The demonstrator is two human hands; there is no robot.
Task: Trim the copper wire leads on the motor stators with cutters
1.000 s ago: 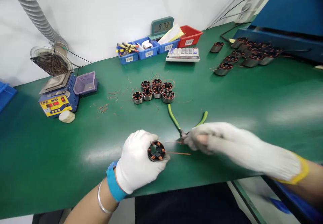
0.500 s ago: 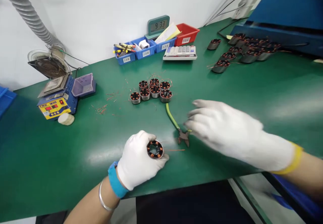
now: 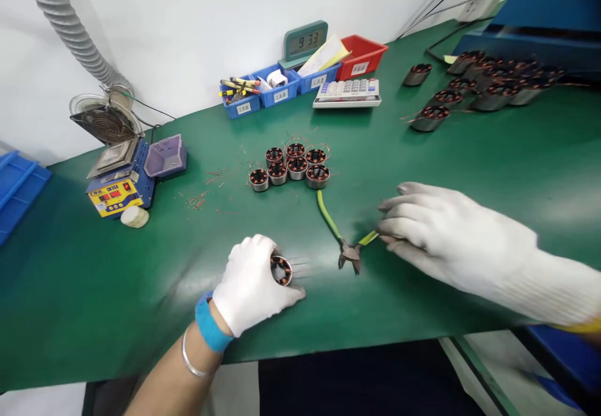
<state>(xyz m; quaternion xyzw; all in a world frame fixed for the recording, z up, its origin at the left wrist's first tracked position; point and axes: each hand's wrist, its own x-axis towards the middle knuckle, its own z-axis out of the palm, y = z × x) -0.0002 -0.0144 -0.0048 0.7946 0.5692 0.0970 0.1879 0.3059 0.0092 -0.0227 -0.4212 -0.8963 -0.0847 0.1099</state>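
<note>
My white-gloved left hand (image 3: 251, 284) is wrapped around a motor stator (image 3: 288, 266), a metal ring with copper windings. Thin wire ends stick out of the ring to the right. The thumb points away along the table, just below it. Side cutters (image 3: 350, 253) with green handles lie with jaws spread toward me. My gloved right hand (image 3: 436, 234) is over the end of their right handle, fingers loosely curved and apart. That handle's tip is hidden behind the fingertips. Beyond the cutters stands a cluster of several stators (image 3: 297, 167).
Wire clippings (image 3: 198, 200) are scattered left of the cluster. A blue-yellow heating unit (image 3: 119, 187) and a purple tray (image 3: 165, 156) stand at left. Blue bins (image 3: 280, 94), a red bin (image 3: 361, 56), a calculator (image 3: 347, 94) and a clock (image 3: 306, 40) line the back. More stators (image 3: 495, 94) sit at right.
My right hand has shifted right along the cutters' handle, uncovering more of it, while the cutters stay put. My left thumb has spread from the stator. The view has swung slightly left.
</note>
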